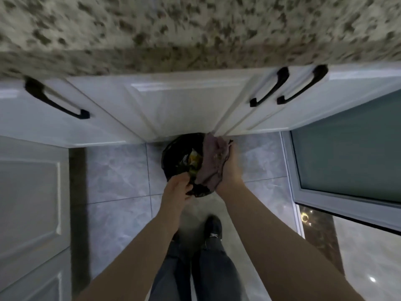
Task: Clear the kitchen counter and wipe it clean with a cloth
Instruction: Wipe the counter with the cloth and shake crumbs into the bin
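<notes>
Cloth (213, 164) lies cupped in right hand (230, 170), seemingly shedding crumbs; left hand (178, 187) pinches bin bag (180, 153) open; next, shake

Tabletop (195, 29): speckled stone, blurred, at the top of the view
Cabinets (191, 105): white doors with black handles, below the tabletop
Bin (178, 157): black bag on the tiled floor (117, 170); yellowish scraps inside
Left hand (176, 190): pinches the bag's near rim
Right hand (227, 168): holds a greyish cloth (213, 161) over the bin; crumbs on the cloth
</notes>
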Available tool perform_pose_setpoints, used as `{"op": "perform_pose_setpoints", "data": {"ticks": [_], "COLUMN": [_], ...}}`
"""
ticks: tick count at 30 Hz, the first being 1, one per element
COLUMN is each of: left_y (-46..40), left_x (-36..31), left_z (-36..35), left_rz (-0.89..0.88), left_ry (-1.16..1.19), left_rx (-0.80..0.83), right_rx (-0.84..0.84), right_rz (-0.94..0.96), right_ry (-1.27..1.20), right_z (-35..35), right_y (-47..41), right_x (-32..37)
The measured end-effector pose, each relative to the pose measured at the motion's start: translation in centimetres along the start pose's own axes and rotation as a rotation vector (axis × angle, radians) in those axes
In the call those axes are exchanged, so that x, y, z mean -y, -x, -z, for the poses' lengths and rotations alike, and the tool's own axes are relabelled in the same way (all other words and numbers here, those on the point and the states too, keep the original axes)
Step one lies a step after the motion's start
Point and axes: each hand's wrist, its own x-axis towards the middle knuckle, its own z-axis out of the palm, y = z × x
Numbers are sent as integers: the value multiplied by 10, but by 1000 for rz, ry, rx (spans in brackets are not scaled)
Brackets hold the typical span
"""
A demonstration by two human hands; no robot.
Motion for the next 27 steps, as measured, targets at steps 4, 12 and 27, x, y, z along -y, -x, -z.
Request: {"op": "perform_pose_setpoints", "data": {"ticks": [4, 12, 27], "left_y": [-41, -59, -70], "left_x": [22, 36, 27], "left_z": [-3, -32, -45], "left_rz": [-190, -564, -371], "left_ry": [-233, -622, -764], "left_rx": [-29, 319, 150], "right_rx": [11, -16, -196], "right_rz": [-161, -175, -129], "right_ry": [-174, -204, -90], "right_z": [24, 44, 32], "right_y": [-41, -51, -39], "right_x": [-23, -39, -16]}}
